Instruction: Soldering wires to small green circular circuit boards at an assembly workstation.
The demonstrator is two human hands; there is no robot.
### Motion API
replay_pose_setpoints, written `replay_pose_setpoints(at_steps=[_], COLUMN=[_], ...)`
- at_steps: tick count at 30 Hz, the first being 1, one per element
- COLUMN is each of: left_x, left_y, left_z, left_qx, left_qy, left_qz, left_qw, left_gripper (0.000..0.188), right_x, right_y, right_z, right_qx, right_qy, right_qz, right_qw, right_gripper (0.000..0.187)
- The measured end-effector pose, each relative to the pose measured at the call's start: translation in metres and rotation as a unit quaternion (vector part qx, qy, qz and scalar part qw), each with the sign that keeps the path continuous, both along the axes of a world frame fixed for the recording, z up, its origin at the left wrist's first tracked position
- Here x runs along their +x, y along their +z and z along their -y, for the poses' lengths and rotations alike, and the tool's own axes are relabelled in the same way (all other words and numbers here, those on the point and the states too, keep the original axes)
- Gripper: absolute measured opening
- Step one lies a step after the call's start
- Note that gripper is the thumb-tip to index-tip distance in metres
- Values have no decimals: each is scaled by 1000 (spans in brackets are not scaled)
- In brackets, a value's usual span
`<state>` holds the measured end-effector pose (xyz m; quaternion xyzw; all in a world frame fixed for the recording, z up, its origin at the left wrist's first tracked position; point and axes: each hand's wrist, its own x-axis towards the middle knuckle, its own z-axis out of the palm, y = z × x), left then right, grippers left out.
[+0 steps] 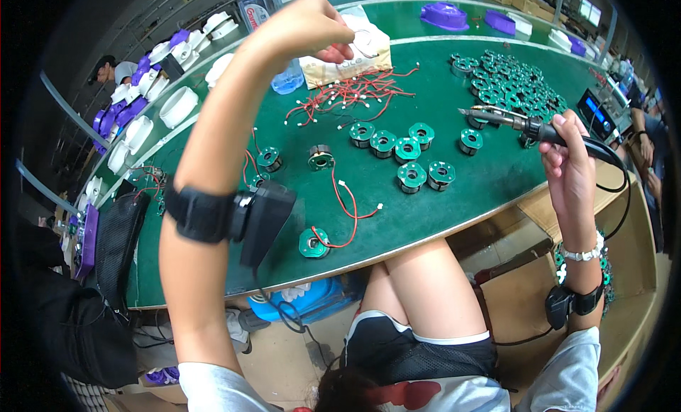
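My right hand (573,164) is wrapped round the dark handle of a soldering iron (516,121), its metal tip pointing left above the table. Raised at the far side, my left hand (312,28) has its fingers curled together beside a white and tan bag (369,54); what they hold, if anything, is hidden. Below that hand lies a tangle of red wires (347,96) with small white connectors. Several round green circuit boards on coils (406,149) stand mid-table. A board with red wires attached (313,242) rests near the front edge, and another (321,157) lies farther back.
A large cluster of green boards (514,82) covers the far right of the green table (397,217). Behind it stands a device with a lit blue display (594,114). White and purple housings (177,107) line the curved belt at left. A cardboard box (631,270) stands at lower right.
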<state>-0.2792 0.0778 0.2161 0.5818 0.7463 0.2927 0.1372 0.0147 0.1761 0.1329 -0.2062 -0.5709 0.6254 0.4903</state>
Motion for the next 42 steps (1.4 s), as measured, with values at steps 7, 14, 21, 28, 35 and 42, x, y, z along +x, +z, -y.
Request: replay_pose_setpoints(at_steps=[7, 14, 21, 28, 35, 42], left_x=[-30, 42, 99, 110, 151, 85], left_y=[-8, -27, -63, -114, -266, -358], left_z=[8, 121, 188, 243, 287, 242], left_qx=[-163, -47, 107, 236, 318, 163], left_qy=[106, 65, 129, 278, 488, 426], left_qz=[-164, -93, -113, -128, -38, -141], left_qw=[967, 992, 979, 922, 812, 879], left_gripper=[41, 16, 8, 5, 5, 22], right_x=[6, 14, 2, 10, 7, 6], right_y=[-1, -7, -17, -26, -32, -42], right_z=[4, 4, 13, 14, 10, 1], right_qx=[-7, -32, -71, -80, -81, -65], right_qy=[17, 28, 76, 73, 111, 128], right_qz=[-5, -18, -4, -29, -58, -47], right_qw=[1000, 999, 995, 994, 989, 989], right_gripper=[19, 18, 17, 13, 13, 12])
